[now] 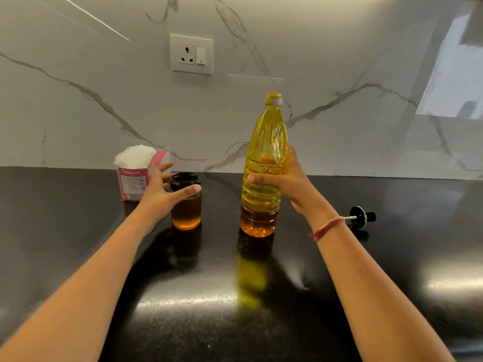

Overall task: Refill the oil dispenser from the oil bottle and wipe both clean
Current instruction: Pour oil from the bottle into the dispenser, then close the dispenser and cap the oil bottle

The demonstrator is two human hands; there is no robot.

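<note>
Gripping the oil bottle (264,163) round its middle with the right hand (285,178), grip clamped on it, fingers wrapped across the front. Upright, cap off, nearly full, base at or just off the counter (209,309); hard to tell which. Hovering the left hand (162,197) beside the oil dispenser (186,207), grip spread apart, holding nothing. Open-mouthed, that dispenser, near the bottle's left, about half full of amber oil. Well to the bottle's right, on its side, the dispenser's spout top (362,216). Behind and further left of the bottle, a tissue pack (133,173). Looks like the start of the pour. Next, probably: steady the dispenser, tilt the bottle slowly over that mouth, mind the drips.
</note>
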